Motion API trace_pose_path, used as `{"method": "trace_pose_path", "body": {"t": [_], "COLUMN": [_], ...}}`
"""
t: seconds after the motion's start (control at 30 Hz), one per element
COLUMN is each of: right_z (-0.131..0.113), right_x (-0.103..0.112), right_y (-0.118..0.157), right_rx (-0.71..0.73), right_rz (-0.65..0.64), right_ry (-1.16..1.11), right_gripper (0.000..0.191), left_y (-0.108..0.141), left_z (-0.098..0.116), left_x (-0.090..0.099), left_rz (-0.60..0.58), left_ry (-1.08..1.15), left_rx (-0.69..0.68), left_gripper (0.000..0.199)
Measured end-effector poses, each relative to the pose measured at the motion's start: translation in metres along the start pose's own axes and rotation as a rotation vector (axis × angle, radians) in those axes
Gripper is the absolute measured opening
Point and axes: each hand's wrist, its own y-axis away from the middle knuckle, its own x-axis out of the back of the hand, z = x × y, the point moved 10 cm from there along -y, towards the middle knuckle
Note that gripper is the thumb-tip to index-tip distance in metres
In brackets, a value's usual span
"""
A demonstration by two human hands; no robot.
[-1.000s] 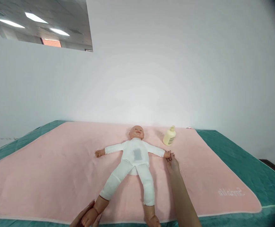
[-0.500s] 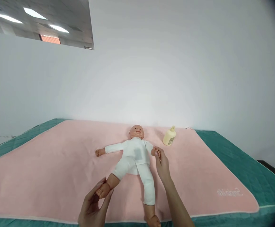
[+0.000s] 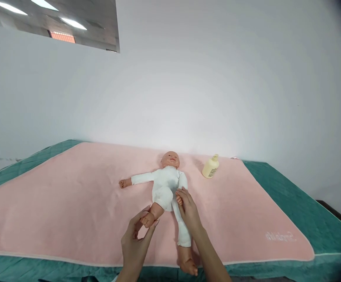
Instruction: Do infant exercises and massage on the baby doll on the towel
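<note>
A baby doll (image 3: pixel 166 179) with a white cloth body lies on its back on a pink mat (image 3: pixel 88 207), its head toward the wall. My left hand (image 3: pixel 138 237) grips the doll's foot on the left, and that leg is bent up toward the belly. With my right hand (image 3: pixel 189 209) I hold the doll's hand on the right, drawn in over its lower body near the raised knee. The other leg lies stretched out toward me. The doll's other arm reaches out to the left on the mat.
A pale yellow pump bottle (image 3: pixel 210 167) stands on the mat to the right of the doll's head. Beneath the mat is a green quilted cover (image 3: pixel 293 203). A white wall (image 3: pixel 205 86) rises behind, with a mirror-like panel (image 3: pixel 91 27) at upper left.
My left hand has pushed the doll's foot up and to the right, bending the knee. My right hand has brought the doll's hand inward and slightly down across its body.
</note>
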Motion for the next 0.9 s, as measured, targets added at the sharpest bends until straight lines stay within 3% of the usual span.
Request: {"method": "trace_pose_path", "body": {"t": [0.17,0.3,0.43,0.53,0.73,0.9], "right_z": [0.006,0.02,0.047,0.085,0.166,0.19], "right_x": [0.011,0.04,0.085,0.107,0.109,0.105], "right_y": [0.0,-0.007,-0.016,-0.018,0.0,0.012], "right_rx": [-0.085,-0.187,-0.31,-0.413,-0.662,-0.707], "right_rz": [0.028,0.154,0.374,0.511,0.66,0.704], "right_ry": [-0.082,-0.14,-0.21,-0.417,-0.75,-0.793], "right_gripper": [0.034,0.037,0.038,0.044,0.035,0.028], "left_y": [0.005,0.01,0.02,0.03,0.048,0.059], "left_z": [-0.002,-0.008,-0.018,-0.029,-0.067,-0.089], "left_x": [0.011,0.031,0.057,0.076,0.101,0.111], "left_rz": [0.012,0.02,0.053,0.088,0.115,0.091], "left_ry": [-0.002,0.012,0.029,0.015,-0.093,-0.148], "left_rx": [-0.038,-0.071,-0.065,-0.017,0.155,0.199], "left_gripper": [0.04,0.041,0.044,0.045,0.055,0.054]}}
